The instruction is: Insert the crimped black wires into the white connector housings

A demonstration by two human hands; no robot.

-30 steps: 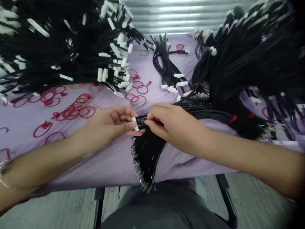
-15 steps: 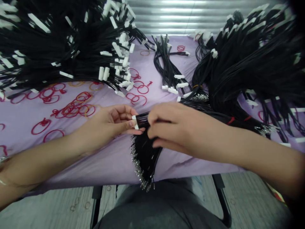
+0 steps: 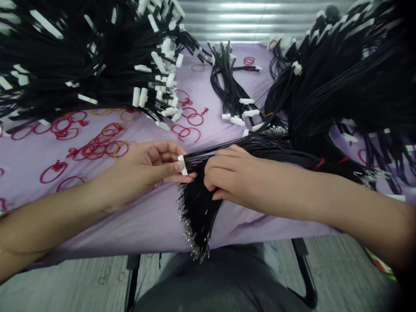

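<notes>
A small white connector is pinched between the thumb and fingers of my left hand. Black wires run out of its right side toward the larger bundle. Just right of it my right hand is closed, its curled fingers on the black wires; the fingertips are partly hidden. Below both hands a thick bundle of loose black wires fans toward the table's front edge, with bare metal terminals at its ends.
Piles of black cables with white connectors lie at the left and a cable pile at the right. A smaller cable bundle sits between them. Red rubber bands are scattered on the purple table cover.
My right hand has shifted slightly right and down from the connector, uncovering more wires. My left hand keeps its pinch on the connector. The view has moved slightly.
</notes>
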